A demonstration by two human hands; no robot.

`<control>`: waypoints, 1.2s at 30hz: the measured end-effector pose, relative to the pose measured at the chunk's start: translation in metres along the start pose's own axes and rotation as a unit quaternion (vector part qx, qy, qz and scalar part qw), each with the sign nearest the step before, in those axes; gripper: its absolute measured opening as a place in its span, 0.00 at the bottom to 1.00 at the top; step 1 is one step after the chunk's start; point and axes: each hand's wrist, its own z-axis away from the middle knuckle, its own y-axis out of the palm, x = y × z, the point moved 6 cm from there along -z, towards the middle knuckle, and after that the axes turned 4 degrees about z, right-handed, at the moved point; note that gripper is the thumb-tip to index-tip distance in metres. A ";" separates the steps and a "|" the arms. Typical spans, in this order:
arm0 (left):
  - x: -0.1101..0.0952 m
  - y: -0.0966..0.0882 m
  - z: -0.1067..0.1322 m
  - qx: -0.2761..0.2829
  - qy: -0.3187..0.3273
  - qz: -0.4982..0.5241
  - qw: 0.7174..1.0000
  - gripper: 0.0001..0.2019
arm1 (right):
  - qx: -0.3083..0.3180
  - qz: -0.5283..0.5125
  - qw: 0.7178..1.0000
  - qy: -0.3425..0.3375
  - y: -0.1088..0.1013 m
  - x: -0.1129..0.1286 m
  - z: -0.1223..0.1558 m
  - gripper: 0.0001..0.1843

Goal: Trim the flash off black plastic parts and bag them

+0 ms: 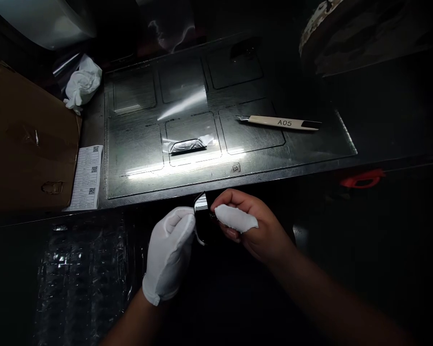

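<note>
Pinched between white-gloved left hand (169,250) and bare right hand (248,226), a small glossy black part (202,222) is held, long axis upright.

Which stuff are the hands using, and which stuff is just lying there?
In use: left hand, gloved; right hand; dark piece held between them; white cover on a right finger.
Lying about: A05 tool; wrapped piece; tray; crumpled cloth; box; label sheet.
</note>
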 end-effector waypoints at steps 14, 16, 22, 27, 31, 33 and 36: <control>0.002 -0.003 -0.002 -0.005 -0.009 0.012 1.000 0.08 | 0.008 -0.009 1.000 -0.009 0.002 0.005 -0.001 0.07; 0.003 -0.002 -0.002 -0.003 -0.016 0.006 1.000 0.10 | 0.017 -0.053 0.998 0.009 0.006 0.005 -0.001 0.07; -0.005 -0.006 -0.002 -0.002 0.039 -0.040 0.998 0.08 | 0.030 -0.086 0.995 0.033 0.011 0.005 -0.002 0.09; -0.013 -0.010 -0.003 -0.011 0.082 -0.095 0.992 0.12 | 0.051 0.022 0.998 0.005 0.007 0.007 0.002 0.11; -0.011 -0.003 -0.003 0.044 0.065 -0.033 0.996 0.19 | -0.040 0.253 0.933 -0.254 -0.001 0.045 0.014 0.14; -0.005 0.003 0.000 0.110 0.042 0.014 0.993 0.25 | -0.053 0.369 0.835 -0.405 0.004 0.062 0.027 0.20; 0.008 0.010 0.006 0.190 0.016 0.113 0.975 0.29 | 0.000 0.440 0.753 -0.490 0.008 0.065 0.033 0.24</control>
